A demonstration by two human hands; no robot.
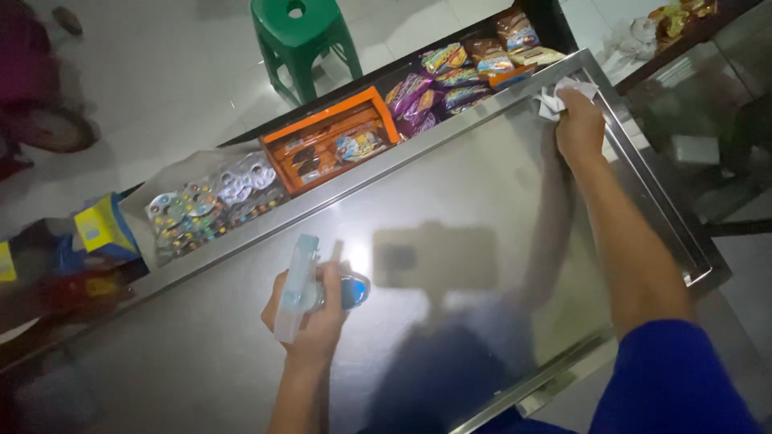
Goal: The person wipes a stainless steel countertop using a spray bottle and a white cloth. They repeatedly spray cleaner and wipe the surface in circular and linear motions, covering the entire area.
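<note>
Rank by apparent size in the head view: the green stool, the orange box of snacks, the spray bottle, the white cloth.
1. Orange box
2. Green stool, cut off by the frame edge, so its rank against the box is unsure
3. Spray bottle in the left hand, nearer the camera
4. White cloth under the right hand

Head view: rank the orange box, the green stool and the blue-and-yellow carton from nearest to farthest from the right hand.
From the right hand, pressing a white cloth at the glass counter's far right corner:
1. Orange box, on the shelf beyond the counter, mid-row.
2. Green stool, on the floor behind the shelf.
3. Blue-and-yellow carton, at the far left end.
</note>
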